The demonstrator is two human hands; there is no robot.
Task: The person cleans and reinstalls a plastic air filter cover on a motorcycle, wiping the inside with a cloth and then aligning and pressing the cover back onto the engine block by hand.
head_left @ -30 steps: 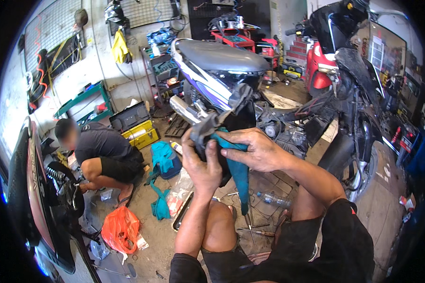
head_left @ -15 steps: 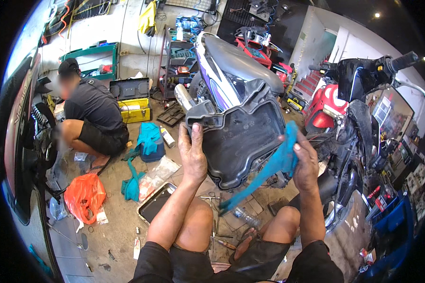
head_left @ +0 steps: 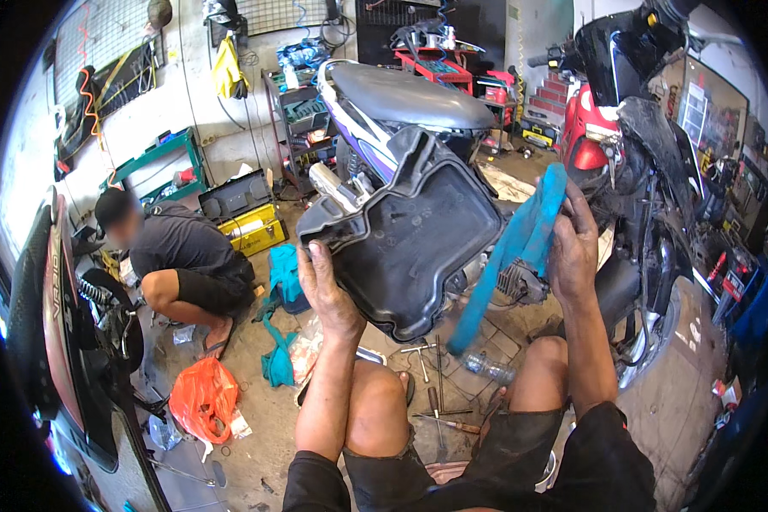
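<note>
My left hand (head_left: pixel 328 294) is closed on the left edge of a black moulded plastic tub (head_left: pixel 410 243), an irregular, shallow vehicle part with a raised rim. Its hollow inside faces me and it is tilted up in the air. In my right hand (head_left: pixel 574 256), pinched between thumb and fingers, hangs a teal cloth (head_left: pixel 525 235). The cloth trails down to the left, just off the tub's right edge. Below it, on the floor, lie a clear plastic bottle (head_left: pixel 489 368) and several hand tools, among them a screwdriver (head_left: pixel 459 426).
A co-worker (head_left: pixel 183 256) squats at the left, near a yellow toolbox (head_left: pixel 258 230) and an orange plastic bag (head_left: pixel 203 399). Behind the tub stands a scooter (head_left: pixel 410 94); a partly stripped motorcycle (head_left: pixel 648 171) is at the right. Another vehicle's panel (head_left: pixel 55 299) borders the far left.
My right hand has lifted and drawn the teal cloth rightward, away from the tub. The tub and my left hand have moved slightly left in the picture. The whole view has shifted and tilted.
</note>
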